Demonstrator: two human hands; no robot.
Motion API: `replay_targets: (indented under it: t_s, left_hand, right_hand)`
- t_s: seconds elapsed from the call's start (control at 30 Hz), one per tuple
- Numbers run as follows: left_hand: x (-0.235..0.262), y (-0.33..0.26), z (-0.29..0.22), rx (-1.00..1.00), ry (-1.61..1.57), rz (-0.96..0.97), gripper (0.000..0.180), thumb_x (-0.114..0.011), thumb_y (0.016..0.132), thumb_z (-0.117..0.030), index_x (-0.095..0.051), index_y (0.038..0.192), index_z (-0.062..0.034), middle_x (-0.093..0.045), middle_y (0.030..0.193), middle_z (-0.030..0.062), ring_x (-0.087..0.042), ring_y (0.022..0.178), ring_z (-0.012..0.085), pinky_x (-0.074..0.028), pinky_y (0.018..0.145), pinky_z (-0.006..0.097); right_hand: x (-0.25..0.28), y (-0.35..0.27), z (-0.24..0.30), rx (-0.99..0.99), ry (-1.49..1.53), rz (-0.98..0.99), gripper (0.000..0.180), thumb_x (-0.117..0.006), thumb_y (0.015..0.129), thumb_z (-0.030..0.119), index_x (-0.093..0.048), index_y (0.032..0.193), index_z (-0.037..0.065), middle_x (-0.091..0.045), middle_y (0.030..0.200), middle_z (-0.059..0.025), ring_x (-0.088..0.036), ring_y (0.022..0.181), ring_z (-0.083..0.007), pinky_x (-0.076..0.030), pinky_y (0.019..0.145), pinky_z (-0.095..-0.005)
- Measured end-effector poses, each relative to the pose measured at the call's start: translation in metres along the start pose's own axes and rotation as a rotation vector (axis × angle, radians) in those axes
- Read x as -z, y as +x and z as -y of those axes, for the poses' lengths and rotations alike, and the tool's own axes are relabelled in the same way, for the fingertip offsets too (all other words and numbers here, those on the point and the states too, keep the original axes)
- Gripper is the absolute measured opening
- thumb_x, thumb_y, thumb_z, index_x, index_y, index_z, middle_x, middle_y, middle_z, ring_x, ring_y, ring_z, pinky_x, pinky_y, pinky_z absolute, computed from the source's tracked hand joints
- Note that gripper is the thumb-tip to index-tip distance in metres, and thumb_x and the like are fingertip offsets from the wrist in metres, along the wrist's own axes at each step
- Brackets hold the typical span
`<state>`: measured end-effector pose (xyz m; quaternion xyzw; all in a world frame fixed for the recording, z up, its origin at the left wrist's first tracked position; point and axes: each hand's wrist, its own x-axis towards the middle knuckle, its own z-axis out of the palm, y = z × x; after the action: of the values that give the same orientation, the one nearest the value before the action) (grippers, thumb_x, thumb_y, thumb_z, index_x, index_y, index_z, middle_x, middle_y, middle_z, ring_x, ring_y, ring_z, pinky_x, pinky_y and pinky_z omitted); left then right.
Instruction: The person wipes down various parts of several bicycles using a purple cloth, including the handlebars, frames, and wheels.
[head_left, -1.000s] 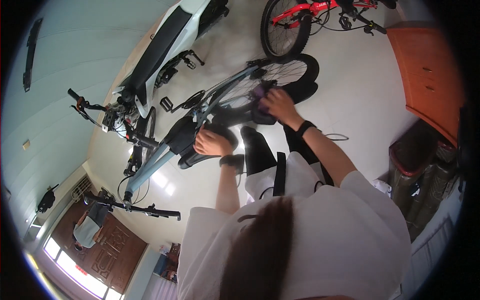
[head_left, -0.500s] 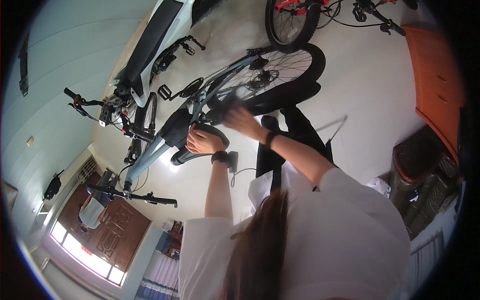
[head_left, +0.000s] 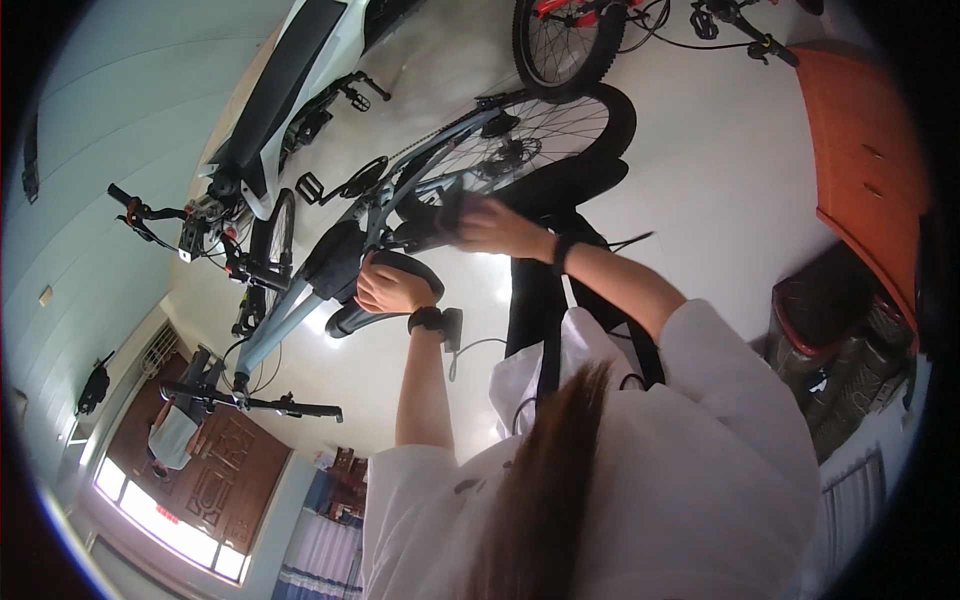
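Note:
A pale blue-grey bicycle (head_left: pixel 300 305) stands in front of me, its rear wheel (head_left: pixel 530 135) toward the upper middle. My left hand (head_left: pixel 388 287) is closed around the black saddle (head_left: pixel 372 312). My right hand (head_left: pixel 497 228) is just beyond it, pressing a dark, blurred cloth (head_left: pixel 443 208) against the frame near the seat post. Both wrists wear dark bands. My white shirt and hair fill the lower middle of the view.
A red bicycle (head_left: pixel 562 45) and a white scooter (head_left: pixel 285 85) stand beyond. An orange wooden cabinet (head_left: pixel 865 150) is at the right, with a dark red-rimmed bin (head_left: pixel 825 300) below it. The bicycle's handlebar (head_left: pixel 250 404) points toward a wooden door (head_left: pixel 225 465).
My right hand has moved with the cloth from near the rear wheel toward the saddle. My left hand stays on the saddle. The view has shifted slightly.

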<state>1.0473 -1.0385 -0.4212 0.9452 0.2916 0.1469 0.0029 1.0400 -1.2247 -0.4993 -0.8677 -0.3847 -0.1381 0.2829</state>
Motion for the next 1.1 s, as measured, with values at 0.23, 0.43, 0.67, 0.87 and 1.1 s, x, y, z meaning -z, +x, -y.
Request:
replay_targets:
  t_s: [0.23,0.43,0.67,0.87,1.1]
  left_hand:
    - [-0.007,-0.005,-0.011,-0.029,-0.019,-0.015,0.030,-0.033,0.086,-0.021,-0.063,0.090,-0.0165,-0.059,0.094,0.0013,-0.048,0.095,0.0221,-0.024,0.098,0.040]
    - [-0.005,-0.009,-0.015,-0.013,-0.049,-0.010,0.028,-0.035,0.085,-0.020,-0.061,0.093,-0.0145,-0.056,0.095,0.0028,-0.047,0.097,0.0221,-0.023,0.098,0.041]
    - [0.003,-0.009,-0.017,-0.043,-0.058,0.004,0.027,-0.037,0.083,-0.022,-0.060,0.094,-0.0150,-0.057,0.095,0.0045,-0.048,0.096,0.0239,-0.023,0.097,0.043]
    - [-0.003,-0.009,-0.022,-0.033,-0.090,0.010,0.028,-0.036,0.083,-0.023,-0.060,0.095,-0.0139,-0.056,0.098,0.0038,-0.046,0.099,0.0229,-0.022,0.098,0.042]
    - [-0.008,-0.010,-0.025,-0.047,-0.092,-0.014,0.024,-0.039,0.083,-0.016,-0.060,0.093,-0.0128,-0.055,0.095,0.0042,-0.047,0.099,0.0225,-0.024,0.097,0.043]
  right_hand:
    - [0.089,-0.109,-0.051,-0.543,-0.036,0.117,0.045,-0.067,0.061,0.024,-0.055,0.105,0.030,-0.052,0.093,0.0012,-0.043,0.101,-0.0207,-0.031,0.086,-0.0426]
    - [0.054,-0.062,-0.013,-0.495,-0.136,0.209,0.038,-0.059,0.070,0.027,-0.055,0.107,0.028,-0.052,0.101,0.0005,-0.041,0.106,-0.0212,-0.028,0.087,-0.0472]
    - [-0.079,0.052,0.057,-0.583,0.694,-0.071,0.026,-0.046,0.080,0.018,-0.054,0.105,0.014,-0.053,0.100,-0.0049,-0.045,0.102,-0.0211,-0.032,0.093,-0.0418]
    - [-0.070,0.024,0.025,0.260,-0.274,0.128,0.021,-0.051,0.072,0.020,-0.055,0.092,0.016,-0.053,0.096,0.0013,-0.043,0.105,-0.0131,-0.029,0.094,-0.0357]
    - [0.017,-0.027,0.011,0.014,-0.134,0.239,0.018,-0.051,0.076,0.019,-0.055,0.092,0.020,-0.053,0.095,0.0047,-0.047,0.100,-0.0149,-0.037,0.082,-0.0355]
